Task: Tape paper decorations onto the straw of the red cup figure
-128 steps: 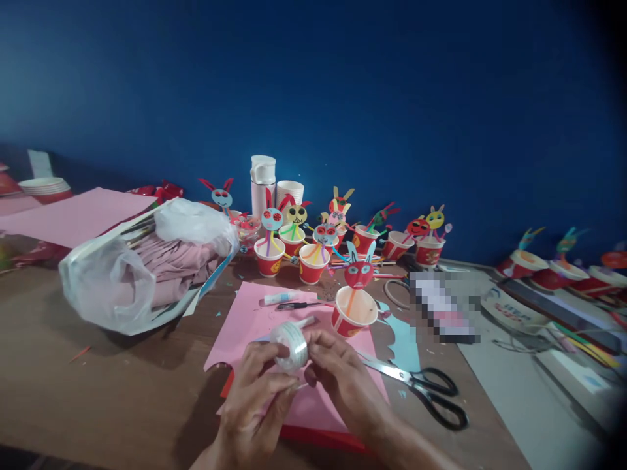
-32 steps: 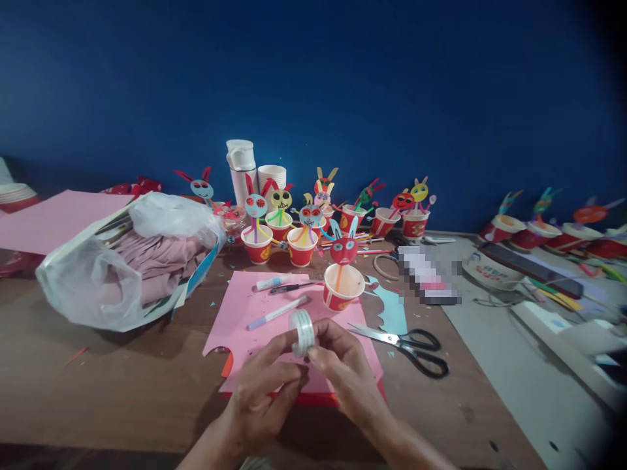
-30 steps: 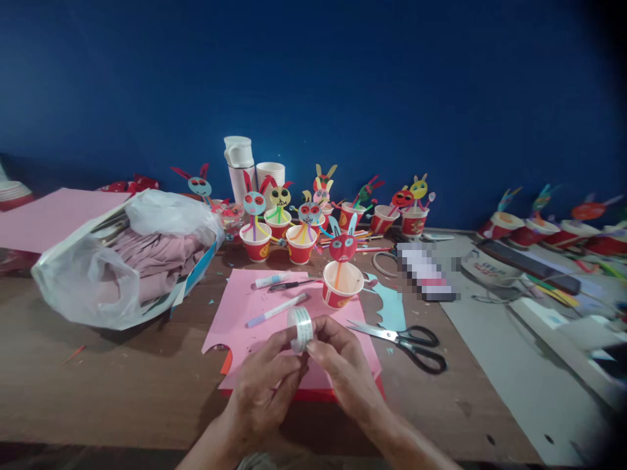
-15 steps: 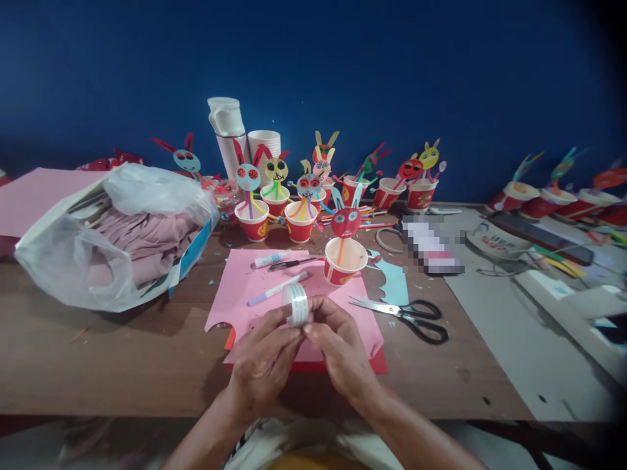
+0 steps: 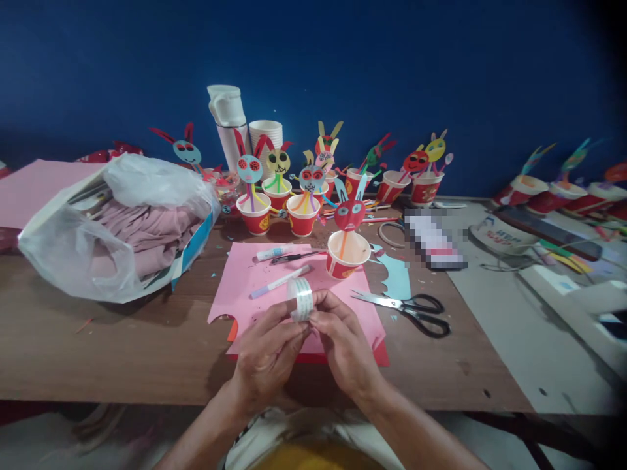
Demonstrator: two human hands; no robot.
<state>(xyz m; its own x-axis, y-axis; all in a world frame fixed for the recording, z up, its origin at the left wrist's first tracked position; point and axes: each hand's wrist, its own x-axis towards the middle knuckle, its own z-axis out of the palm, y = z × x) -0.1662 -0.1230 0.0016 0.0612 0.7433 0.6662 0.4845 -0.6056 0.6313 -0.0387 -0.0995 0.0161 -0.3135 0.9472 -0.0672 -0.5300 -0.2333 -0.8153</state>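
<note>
Since the frame a few seconds back, the hands are drawing closer together beneath the roll of clear tape (image 5: pixel 302 299), which is turning its printed edge more towards the viewer.

At the left of the surface (image 5: pixel 122 352), a plastic bag (image 5: pixel 61 254) is holding bunched pink cloth. Further right, on the far side, cups with paper-headed figures (image 5: pixel 253 217) are standing in a loose group, their heads, ears and drawn features looking finished. Nearer, a marker (image 5: pixel 280 282) is lying on the pink sheet (image 5: pixel 235 287).

Above the near part of that sheet, the left hand (image 5: pixel 267 343) is gripping the roll, its index finger seemingly going into the hole. The right hand (image 5: pixel 347 339) is pinching the roll's lower right edge, and both sets of fingertips are pressing together there. Whether they are holding a tape end is too small to tell; no freed strip is showing, so the peeling is probably still under way and cutting still to do.

Just beyond the right hand, the near cup (image 5: pixel 347 261) is carrying a red, rabbit-eared head that is looking complete. Right of it, scissors (image 5: pixel 409 311) are lying untouched, blades slightly parted.
</note>
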